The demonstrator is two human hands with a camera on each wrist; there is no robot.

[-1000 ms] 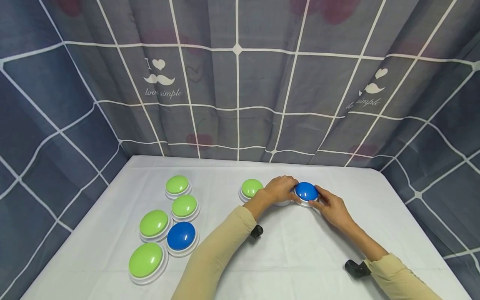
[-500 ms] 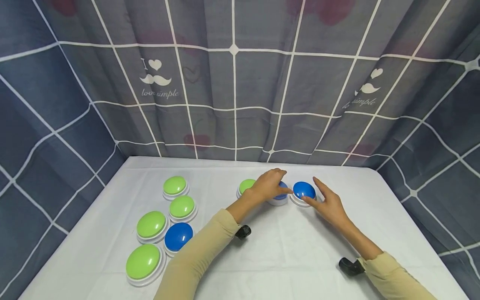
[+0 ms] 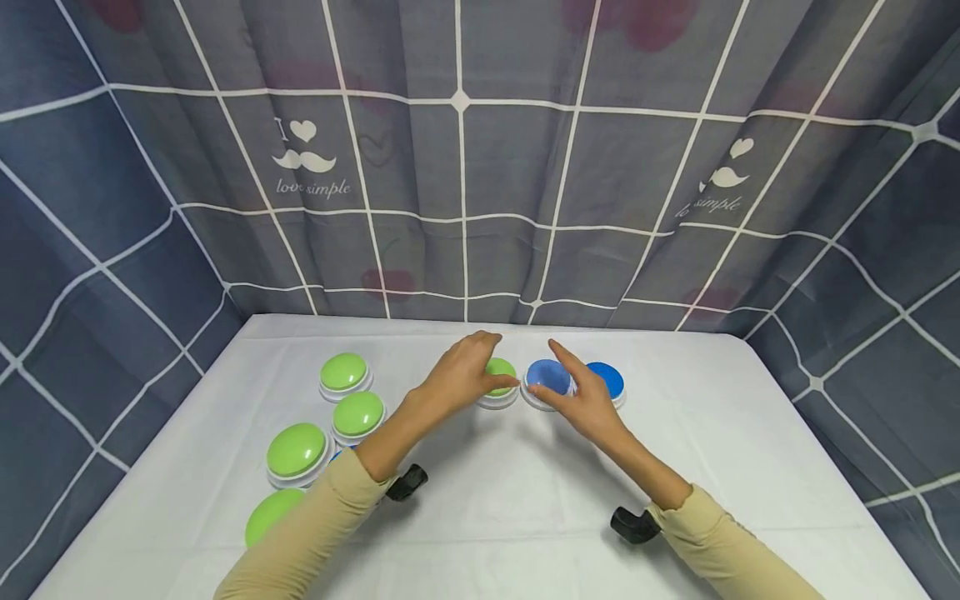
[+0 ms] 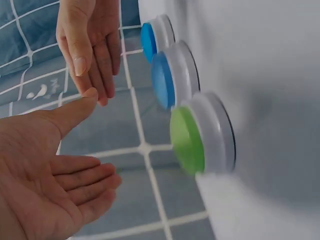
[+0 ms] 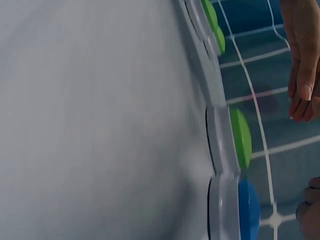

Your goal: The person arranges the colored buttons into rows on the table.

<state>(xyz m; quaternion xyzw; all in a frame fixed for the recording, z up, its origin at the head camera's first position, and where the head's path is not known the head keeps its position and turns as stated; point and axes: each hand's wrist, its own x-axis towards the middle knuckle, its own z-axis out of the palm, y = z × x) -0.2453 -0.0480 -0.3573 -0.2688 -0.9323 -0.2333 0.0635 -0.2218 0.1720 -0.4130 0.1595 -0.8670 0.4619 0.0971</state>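
Note:
Three domed buttons with white bases stand in a row at the back of the table: green (image 3: 500, 377), a lighter blue (image 3: 548, 377) and blue (image 3: 607, 379). My left hand (image 3: 459, 377), fingers extended and thumb apart, hovers at the left of the green button and partly covers it. In the left wrist view a gap shows between that hand (image 4: 55, 175) and the green dome (image 4: 187, 140). My right hand (image 3: 588, 404) is spread over the middle blue button, holding nothing; the left wrist view shows its fingers (image 4: 102, 65) clear of the domes. The rightmost button is partly behind it.
Several green buttons (image 3: 296, 450) stand at the left of the white table (image 3: 510, 517); my left sleeve covers part of the nearest one and most of a blue one. A grey checked curtain (image 3: 420, 167) surrounds the back and sides.
Both hands have moved left: the left from the blue buttons to the green one, the right off the rightmost blue button to the middle one. The row's buttons now touch or nearly touch.

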